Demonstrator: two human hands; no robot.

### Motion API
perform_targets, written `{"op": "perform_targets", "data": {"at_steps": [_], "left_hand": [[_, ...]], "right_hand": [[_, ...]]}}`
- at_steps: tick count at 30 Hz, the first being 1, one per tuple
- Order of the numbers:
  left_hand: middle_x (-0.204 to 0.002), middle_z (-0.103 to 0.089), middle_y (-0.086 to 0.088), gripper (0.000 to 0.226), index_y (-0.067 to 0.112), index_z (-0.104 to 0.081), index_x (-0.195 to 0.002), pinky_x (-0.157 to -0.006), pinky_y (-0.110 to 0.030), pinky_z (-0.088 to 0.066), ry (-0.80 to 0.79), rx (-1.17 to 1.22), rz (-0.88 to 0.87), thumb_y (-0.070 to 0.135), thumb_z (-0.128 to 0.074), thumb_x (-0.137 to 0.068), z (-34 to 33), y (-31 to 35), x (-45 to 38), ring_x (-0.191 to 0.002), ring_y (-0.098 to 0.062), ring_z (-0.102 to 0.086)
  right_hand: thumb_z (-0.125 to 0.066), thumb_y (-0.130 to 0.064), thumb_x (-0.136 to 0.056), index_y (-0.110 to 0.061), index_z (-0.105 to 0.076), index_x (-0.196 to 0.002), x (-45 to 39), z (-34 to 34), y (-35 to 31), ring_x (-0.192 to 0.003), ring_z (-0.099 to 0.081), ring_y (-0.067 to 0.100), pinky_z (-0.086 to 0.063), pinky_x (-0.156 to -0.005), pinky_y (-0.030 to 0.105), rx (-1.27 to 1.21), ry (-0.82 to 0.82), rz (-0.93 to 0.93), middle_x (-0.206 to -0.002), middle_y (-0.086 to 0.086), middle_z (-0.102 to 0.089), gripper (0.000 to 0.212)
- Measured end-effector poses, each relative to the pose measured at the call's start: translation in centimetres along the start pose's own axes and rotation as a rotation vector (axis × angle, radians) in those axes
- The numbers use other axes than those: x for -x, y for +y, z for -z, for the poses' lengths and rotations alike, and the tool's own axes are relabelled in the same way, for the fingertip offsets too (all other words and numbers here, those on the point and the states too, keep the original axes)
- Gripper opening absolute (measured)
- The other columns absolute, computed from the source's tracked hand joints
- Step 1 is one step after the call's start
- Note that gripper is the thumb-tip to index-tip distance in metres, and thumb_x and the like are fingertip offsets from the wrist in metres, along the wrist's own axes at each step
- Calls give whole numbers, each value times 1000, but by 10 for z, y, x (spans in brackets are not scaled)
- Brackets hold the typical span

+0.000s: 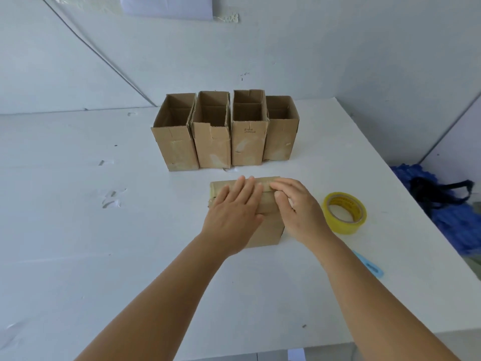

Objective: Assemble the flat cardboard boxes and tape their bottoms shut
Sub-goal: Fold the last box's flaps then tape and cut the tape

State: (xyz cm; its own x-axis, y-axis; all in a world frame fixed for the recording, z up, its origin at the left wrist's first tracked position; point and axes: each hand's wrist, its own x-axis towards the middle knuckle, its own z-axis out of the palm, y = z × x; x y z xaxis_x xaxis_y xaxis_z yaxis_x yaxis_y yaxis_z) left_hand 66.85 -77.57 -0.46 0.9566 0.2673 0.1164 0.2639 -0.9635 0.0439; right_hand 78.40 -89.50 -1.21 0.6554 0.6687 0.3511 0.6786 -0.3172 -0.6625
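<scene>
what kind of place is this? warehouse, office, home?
Likely a makeshift packing station, not a real warehouse: a plain white table against bare white walls, four assembled cardboard boxes standing open in a row, and a roll of yellow tape beside the box being worked on.

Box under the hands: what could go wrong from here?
1. Both hands, left and right, press the box from above; pressing too hard might buckle its walls.
2. The tape roll lies just beside the right hand; a sideways move could knock it towards the table edge.
3. Pushing the box forward could topple the four standing boxes.
</scene>
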Motion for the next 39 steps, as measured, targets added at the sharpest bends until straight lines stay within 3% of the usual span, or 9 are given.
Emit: {"op": "perform_targets", "data": {"at_steps": [4, 9, 13, 17, 23, 26, 29, 34, 39], "left_hand": [[-159, 8, 5, 61, 22, 4, -151, -115, -32, 2, 15, -34, -41, 45, -19, -99, -6, -15, -6, -146, -13, 10], [-160, -1, 6, 62, 22, -6, -152, -113, -28, -1, 36, -32, -73, 47, -21, -97, -7, -18, -5, -146, -12, 2], [-159, -4, 6, 62, 22, -9, -152, -114, -28, 0, 57, 0, -62, 46, -25, -97, -7, -16, -4, -146, -11, 1], [-159, -5, 8, 62, 23, -11, -151, -114, -28, 0, 59, 36, -53, 46, -28, -96, -6, -16, -3, -146, -9, 0], [-159, -4, 10, 64, 24, -12, -151, -114, -27, 2, 59, 49, -39, 48, -27, -95, -6, -14, -3, -145, -7, 1], [-159, -5, 10, 64, 25, -12, -151, -114, -26, 4, 66, 61, -36, 49, -27, -94, -7, -15, -2, -145, -7, 1], [-158, -9, 11, 64, 26, -15, -151, -114, -25, 4, 81, 111, -35, 51, -26, -94, -6, -15, -3, -145, -6, 0], [-154, -26, 10, 68, 26, -11, -151, -116, -29, -14, 141, 299, 20, 48, -39, -93, -4, -12, -1, -141, -7, -16], [-139, -45, 16, 74, 32, -16, -147, -100, -24, -33, 151, 487, 99, 43, -54, -84, -1, -13, 2, -125, -8, -38]], "right_hand": [[-40, -11, -98, -7, -43, -138, 5, 11, 31, -131, -39, 23, -29, -106, 28, 21, 64, -215, -140, 10, -45, 41], [-49, -8, -86, -25, -19, -149, 18, 30, 87, -128, -38, 30, -33, -105, 43, 421, -167, -552, -138, 9, -41, 73], [-49, -7, -82, -34, -16, -148, 23, 32, 110, -110, -52, 27, -32, -100, 39, 481, -256, -585, -116, 3, -58, 78], [-50, -18, -87, -33, -31, -142, 23, 25, 125, -109, -55, 23, -23, -102, 35, 502, -192, -542, -107, 2, -65, 60], [-57, -19, -89, -23, -55, -128, 17, 30, 127, -110, -57, 27, -42, -94, 34, 281, 70, -515, -122, -2, -64, 39], [-57, -23, -89, -27, -59, -125, 8, 34, 105, -110, -59, 19, -43, -88, 28, 28, 202, -568, -121, -3, -66, 37], [-58, -24, -85, -31, -57, -125, -8, 40, 66, -105, -60, 11, -43, -83, 23, -168, 311, -507, -116, -6, -68, 41], [-62, -27, -82, -35, -52, -128, -28, 37, -9, -103, -60, -5, -49, -82, 16, -436, 404, -318, -113, -10, -69, 48], [-64, -24, -85, -33, -49, -130, -27, 3, -46, -108, -60, -5, -50, -90, 20, -513, 370, -207, -114, -8, -69, 48]]}}
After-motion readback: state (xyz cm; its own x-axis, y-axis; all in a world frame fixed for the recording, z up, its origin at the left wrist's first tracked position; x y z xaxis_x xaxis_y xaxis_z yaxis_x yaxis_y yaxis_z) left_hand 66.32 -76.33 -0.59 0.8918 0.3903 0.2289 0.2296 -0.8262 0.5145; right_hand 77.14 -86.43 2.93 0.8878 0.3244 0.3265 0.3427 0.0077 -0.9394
